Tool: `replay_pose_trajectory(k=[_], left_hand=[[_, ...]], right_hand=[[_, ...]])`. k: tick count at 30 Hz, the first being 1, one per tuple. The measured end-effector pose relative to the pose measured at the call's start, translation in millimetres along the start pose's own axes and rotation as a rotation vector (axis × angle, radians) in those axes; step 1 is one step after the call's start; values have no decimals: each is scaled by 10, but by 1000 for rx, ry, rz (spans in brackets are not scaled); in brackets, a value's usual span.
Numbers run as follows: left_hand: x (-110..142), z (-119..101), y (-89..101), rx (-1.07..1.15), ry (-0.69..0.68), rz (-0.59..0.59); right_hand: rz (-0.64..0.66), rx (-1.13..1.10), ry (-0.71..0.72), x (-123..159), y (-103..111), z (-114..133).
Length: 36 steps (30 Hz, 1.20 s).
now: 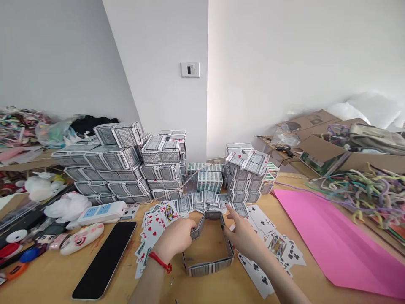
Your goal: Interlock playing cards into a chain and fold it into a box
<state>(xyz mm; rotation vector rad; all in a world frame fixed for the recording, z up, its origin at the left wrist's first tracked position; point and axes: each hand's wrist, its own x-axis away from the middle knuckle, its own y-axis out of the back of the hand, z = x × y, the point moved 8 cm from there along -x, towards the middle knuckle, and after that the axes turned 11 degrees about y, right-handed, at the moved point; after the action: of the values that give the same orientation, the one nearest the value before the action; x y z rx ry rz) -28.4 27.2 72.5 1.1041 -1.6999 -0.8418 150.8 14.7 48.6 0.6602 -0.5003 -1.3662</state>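
A low square frame of upright playing cards (209,265) stands on the wooden table near me. My left hand (175,237), with a red string round its wrist, is curled and pinches the frame's left wall card (198,229). My right hand (241,234) touches the frame's right wall (228,240), fingers bent and the index finger stretched toward the far corner. Loose face-up cards (154,226) lie to the left and more loose cards (278,247) to the right of the frame.
Stacks of card-built blocks (123,169) fill the back of the table, with another stack (247,173) to the right. A black phone (106,258) lies at the left, a pink paper sheet (332,240) at the right. Cardboard boxes (319,143) and pipe cleaners (363,190) crowd the right.
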Motion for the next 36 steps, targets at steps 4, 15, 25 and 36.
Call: replay_pose_trajectory(k=[4,15,25,36], left_hand=[[10,-43,65,242,-113,-69],[29,-302,325,407,-295,-250],[28,-115,123,351,-204,86],[107,-88,179,386,-236,146]], right_hand=[[38,-109,-61,38,-17,-9],[-162,31,37,-89,190,-85],[-241,-170,56,-144,168,-180],[-283,-382,116,-162,63,-338]])
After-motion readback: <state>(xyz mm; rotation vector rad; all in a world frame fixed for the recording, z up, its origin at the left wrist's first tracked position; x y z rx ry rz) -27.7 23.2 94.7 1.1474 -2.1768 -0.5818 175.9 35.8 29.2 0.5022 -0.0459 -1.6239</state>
